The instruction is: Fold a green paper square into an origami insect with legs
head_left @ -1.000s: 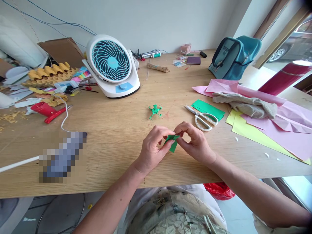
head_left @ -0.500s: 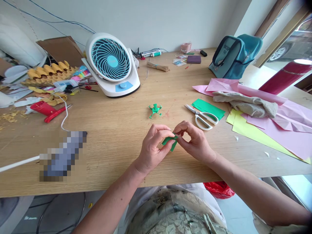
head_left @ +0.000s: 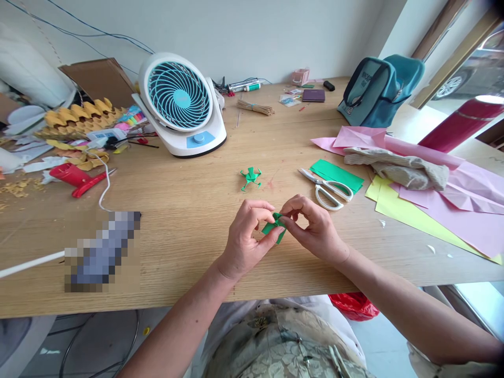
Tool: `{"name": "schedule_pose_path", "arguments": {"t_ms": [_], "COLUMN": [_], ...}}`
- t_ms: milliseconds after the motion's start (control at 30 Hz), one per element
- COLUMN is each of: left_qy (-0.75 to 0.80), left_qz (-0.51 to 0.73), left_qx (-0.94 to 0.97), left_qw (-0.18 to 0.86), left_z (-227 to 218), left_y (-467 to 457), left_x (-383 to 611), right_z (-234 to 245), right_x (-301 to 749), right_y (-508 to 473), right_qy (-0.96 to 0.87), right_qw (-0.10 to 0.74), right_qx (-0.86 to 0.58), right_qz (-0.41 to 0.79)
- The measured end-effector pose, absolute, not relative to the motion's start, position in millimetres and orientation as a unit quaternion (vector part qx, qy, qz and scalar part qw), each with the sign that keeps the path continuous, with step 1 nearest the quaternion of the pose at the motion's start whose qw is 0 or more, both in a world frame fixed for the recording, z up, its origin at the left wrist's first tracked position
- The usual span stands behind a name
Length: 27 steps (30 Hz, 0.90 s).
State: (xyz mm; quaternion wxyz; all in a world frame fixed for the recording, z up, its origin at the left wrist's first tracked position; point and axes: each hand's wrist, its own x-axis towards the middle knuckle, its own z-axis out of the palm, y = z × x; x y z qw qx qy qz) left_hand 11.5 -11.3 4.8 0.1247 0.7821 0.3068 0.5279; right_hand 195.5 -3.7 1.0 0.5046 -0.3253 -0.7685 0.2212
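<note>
Item: green folded paper (head_left: pixel 274 227), small, held just above the wooden table (head_left: pixel 177 231) near its front edge, between both hands. Left hand (head_left: pixel 244 241): thumb and fingertips pinched on the piece's left side, seemingly to steady it. Right hand (head_left: pixel 317 231): thumb and forefinger closed on its upper right part, a grip that suits pressing a fine crease. The hands are close together and meet at the paper. Nearby: green paper frog (head_left: pixel 251 178), set apart behind the hands, perhaps kept in sight as a pattern; white-handled scissors (head_left: pixel 328 191) just beside a green paper strip (head_left: pixel 336 176), within the right hand's easy reach; yellow sheet (head_left: pixel 397 207) and pink sheets (head_left: pixel 472 199) lying off to the right, away from the hands
</note>
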Motion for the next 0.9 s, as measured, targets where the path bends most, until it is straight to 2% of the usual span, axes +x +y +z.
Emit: {"name": "schedule_pose_path", "arguments": {"t_ms": [900], "left_qy": [0.308], "left_qz": [0.522], "left_qx": [0.787], "left_qw": [0.117], "left_z": [5.7], "left_y": [-11.9], "left_x": [11.1], "right_z": [0.7], "right_x": [195.7], "right_y": [-3.6], "right_qy": [-0.77], "right_qw": [0.499], "right_qx": [-0.329], "right_qz": [0.226]}}
